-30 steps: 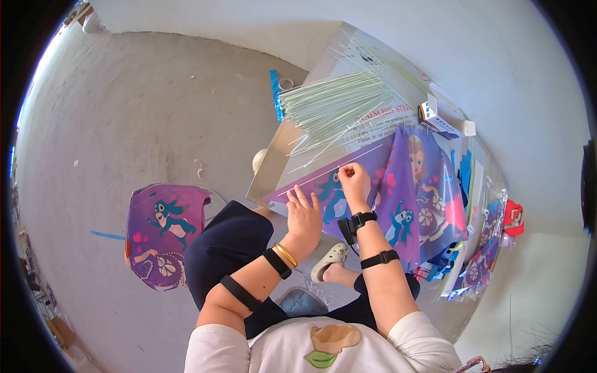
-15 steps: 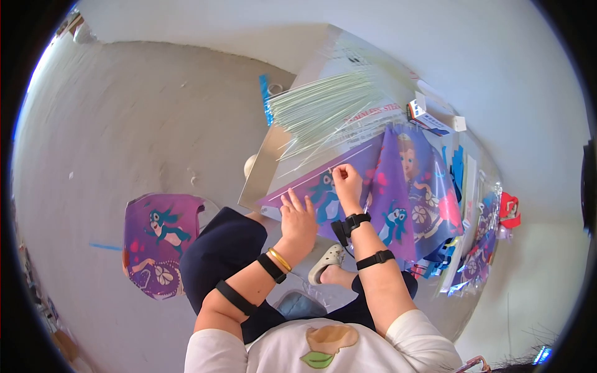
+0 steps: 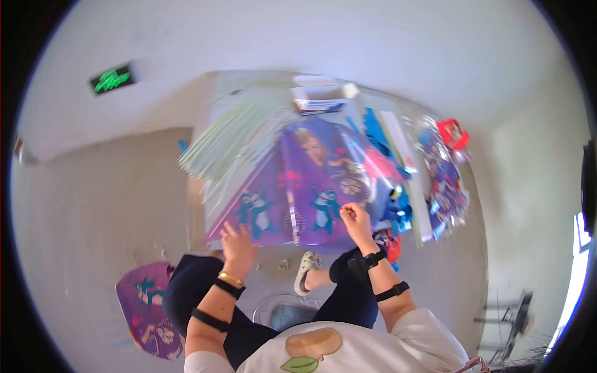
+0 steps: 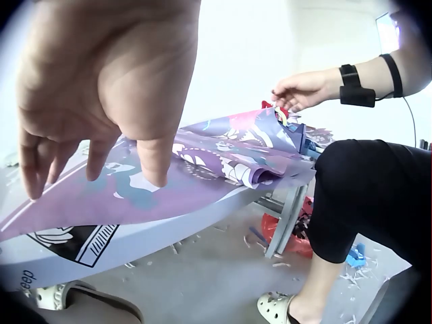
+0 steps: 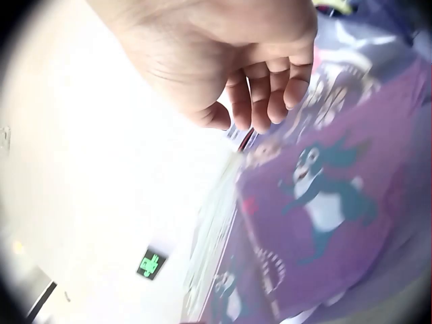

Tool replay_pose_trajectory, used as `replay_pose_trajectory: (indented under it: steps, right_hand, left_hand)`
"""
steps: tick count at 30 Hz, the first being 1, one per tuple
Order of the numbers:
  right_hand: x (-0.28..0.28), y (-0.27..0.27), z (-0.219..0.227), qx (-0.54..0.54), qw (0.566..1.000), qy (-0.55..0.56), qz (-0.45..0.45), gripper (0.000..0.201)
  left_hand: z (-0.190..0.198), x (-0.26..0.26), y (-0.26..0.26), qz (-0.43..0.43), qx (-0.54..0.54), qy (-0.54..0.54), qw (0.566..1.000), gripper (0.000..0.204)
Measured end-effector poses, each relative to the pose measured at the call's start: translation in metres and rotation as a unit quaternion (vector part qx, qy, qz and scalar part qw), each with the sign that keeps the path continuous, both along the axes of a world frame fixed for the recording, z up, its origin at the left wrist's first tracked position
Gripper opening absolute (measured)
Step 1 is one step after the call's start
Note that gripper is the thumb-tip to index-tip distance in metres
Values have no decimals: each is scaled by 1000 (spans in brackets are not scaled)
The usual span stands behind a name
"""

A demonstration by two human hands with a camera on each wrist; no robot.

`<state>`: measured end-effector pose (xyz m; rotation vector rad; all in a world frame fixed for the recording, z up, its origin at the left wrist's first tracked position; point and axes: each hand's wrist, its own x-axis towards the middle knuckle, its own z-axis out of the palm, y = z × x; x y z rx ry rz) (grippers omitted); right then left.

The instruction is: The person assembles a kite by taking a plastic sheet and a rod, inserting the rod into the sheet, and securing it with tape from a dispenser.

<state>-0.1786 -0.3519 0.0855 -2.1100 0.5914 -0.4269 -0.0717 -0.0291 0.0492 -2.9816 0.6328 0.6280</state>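
A purple printed sheet (image 3: 273,211) with blue cartoon animals and a princess figure lies folded across the table, its near edge at the table's front. A pale, thin strip runs along its slanting left edge. Over the sheet's left corner, my left hand (image 3: 238,250) has its fingers extended; in the left wrist view the fingertips (image 4: 34,189) point down at the sheet beside that strip. My right hand (image 3: 356,224) hovers above the sheet's right part. Its fingers curl loosely, and in the right wrist view the thumb (image 5: 216,118) stands apart from them with nothing gripped.
Many thin pale rods (image 3: 227,140) lie fanned at the table's back left. Behind the sheet stands an opened white box (image 3: 320,99). Blue strips (image 3: 376,133) and clear-wrapped printed sheets (image 3: 444,180) occupy the right side. Another purple sheet (image 3: 149,292) is on the floor at left.
The head view has swung to the right. My right hand has moved from beside the slanting edge to the sheet's right part, its pinch loosened. The left hand stays near the left corner.
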Motion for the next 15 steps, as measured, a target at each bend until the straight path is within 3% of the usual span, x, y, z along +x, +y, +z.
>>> replay_pose_trajectory:
  steps: [4,7,11,15]
  right_hand:
    - [-97,-99,5,-42,980,-16,-194,15]
    - [-141,-174,-26,-75,969,-28,-236,17]
    - [-139,-211,-41,-77,972,-48,-218,19]
    - [-122,-218,-28,-114,979,44,-162,18]
  left_hand:
    - [1,-8,3,-37,-34,-16,999,81]
    - [13,-22,-11,-66,-31,6,997,81]
    - [33,-52,-42,-113,-21,68,991,80]
    - [29,-94,-65,-148,-56,70,985,75]
